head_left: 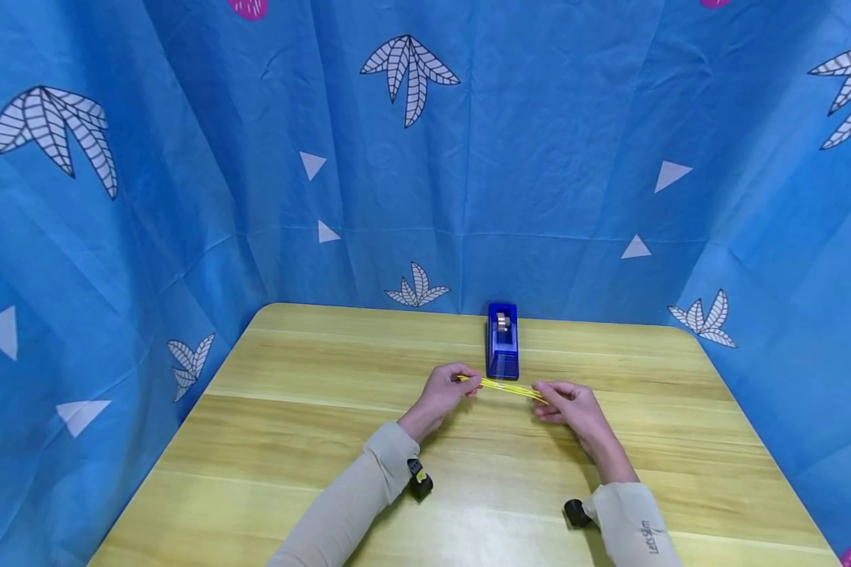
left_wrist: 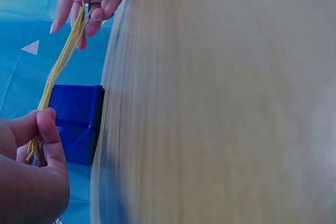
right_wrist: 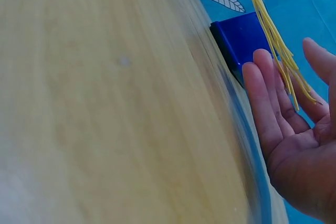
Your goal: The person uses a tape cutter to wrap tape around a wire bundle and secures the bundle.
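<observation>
A bundle of thin yellow wires [head_left: 508, 387] stretches between both hands above the table, with a shiny patch near its middle in the head view. My left hand [head_left: 443, 398] pinches one end of it between thumb and fingers; short wire ends poke out past the grip in the left wrist view. At the other end, the loose wire tips [right_wrist: 296, 85] fan out over the fingers of my right hand [right_wrist: 294, 129], whose thumb stands apart from them. Just beyond the bundle is a blue tape dispenser [head_left: 503, 358] with a roll of tape [head_left: 502, 322] in it.
The wooden table [head_left: 291, 441] has rounded far corners. A blue curtain [head_left: 553, 142] with leaf and triangle prints hangs behind it and along both sides. A small black camera [head_left: 420, 480] is worn on the left wrist, another [head_left: 577, 513] on the right.
</observation>
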